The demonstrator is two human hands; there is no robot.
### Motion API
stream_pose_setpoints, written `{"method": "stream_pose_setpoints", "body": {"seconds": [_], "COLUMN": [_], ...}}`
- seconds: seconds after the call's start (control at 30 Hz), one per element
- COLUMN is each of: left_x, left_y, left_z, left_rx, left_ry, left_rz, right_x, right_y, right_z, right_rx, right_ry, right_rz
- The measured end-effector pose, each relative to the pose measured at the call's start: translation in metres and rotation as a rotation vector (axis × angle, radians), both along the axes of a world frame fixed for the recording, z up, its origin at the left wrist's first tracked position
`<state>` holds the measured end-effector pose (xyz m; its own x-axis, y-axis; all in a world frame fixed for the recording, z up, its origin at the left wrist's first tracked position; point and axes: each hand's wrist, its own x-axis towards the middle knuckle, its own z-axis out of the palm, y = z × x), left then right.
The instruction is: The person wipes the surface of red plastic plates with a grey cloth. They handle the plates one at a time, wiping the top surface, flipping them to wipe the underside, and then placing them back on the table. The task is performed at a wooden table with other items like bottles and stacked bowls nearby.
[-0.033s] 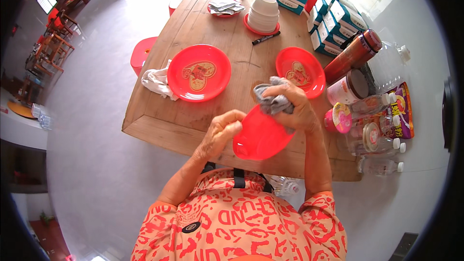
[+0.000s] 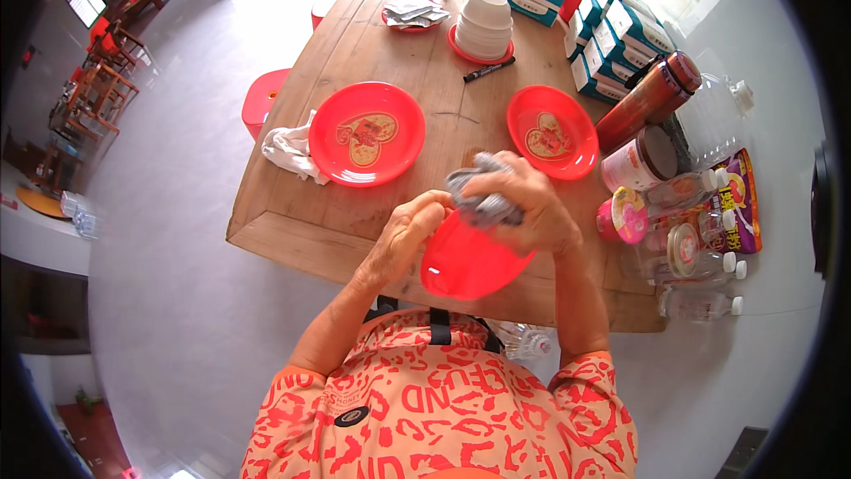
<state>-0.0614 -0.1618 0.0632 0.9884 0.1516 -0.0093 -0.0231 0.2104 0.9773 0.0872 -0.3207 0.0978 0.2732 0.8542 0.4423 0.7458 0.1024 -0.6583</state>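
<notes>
A red plate (image 2: pixel 474 259) is held up, tilted, over the near edge of the wooden table. My left hand (image 2: pixel 409 233) pinches its upper left rim. In my right hand (image 2: pixel 530 209) is a bunched grey cloth (image 2: pixel 483 188), pressed at the plate's upper rim; the fingers blur slightly with motion. Beyond my hands lie two more red plates with gold patterned centres, one larger plate (image 2: pixel 367 134) at left and another plate (image 2: pixel 551 132) at right. A crumpled white cloth (image 2: pixel 292 153) rests against the left plate.
Stacked white bowls (image 2: pixel 485 25), a black marker (image 2: pixel 488 70) and a dish of packets (image 2: pixel 415 15) stand farther back on the table (image 2: pixel 292 222). Along the right are tissue packs (image 2: pixel 612 49), a copper thermos (image 2: pixel 651 100), a lidded jar (image 2: pixel 636 160) and several plastic bottles (image 2: pixel 700 305).
My right hand has moved the grey cloth left along the rim, closer to my left hand. The held plate has shifted slightly left and down.
</notes>
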Motion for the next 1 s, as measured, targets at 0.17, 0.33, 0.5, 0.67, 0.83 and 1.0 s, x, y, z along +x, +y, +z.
{"method": "stream_pose_setpoints", "body": {"seconds": [0.17, 0.33, 0.5, 0.67, 0.83, 1.0], "left_x": [-0.007, -0.014, -0.018, -0.019, -0.021, -0.024], "left_y": [-0.023, -0.025, -0.026, -0.024, -0.026, -0.026], "left_z": [-0.014, -0.025, -0.035, -0.043, -0.044, -0.050], "left_rx": [0.318, 0.333, 0.280, 0.237, 0.167, 0.200], "left_ry": [-0.186, -0.206, -0.172, -0.195, -0.171, -0.189], "left_rz": [0.358, 0.450, 0.492, 0.515, 0.546, 0.572], "right_x": [-0.047, -0.044, -0.029, -0.038, -0.080, -0.067], "right_y": [0.018, 0.019, 0.013, 0.016, 0.037, 0.038], "right_z": [0.005, -0.009, -0.023, -0.024, -0.010, -0.019], "right_rx": [0.044, 0.162, 0.187, 0.160, 0.103, 0.169], "right_ry": [-0.275, -0.199, -0.069, -0.033, -0.363, -0.235], "right_rz": [-0.128, -0.322, -0.472, -0.551, -0.448, -0.453]}}
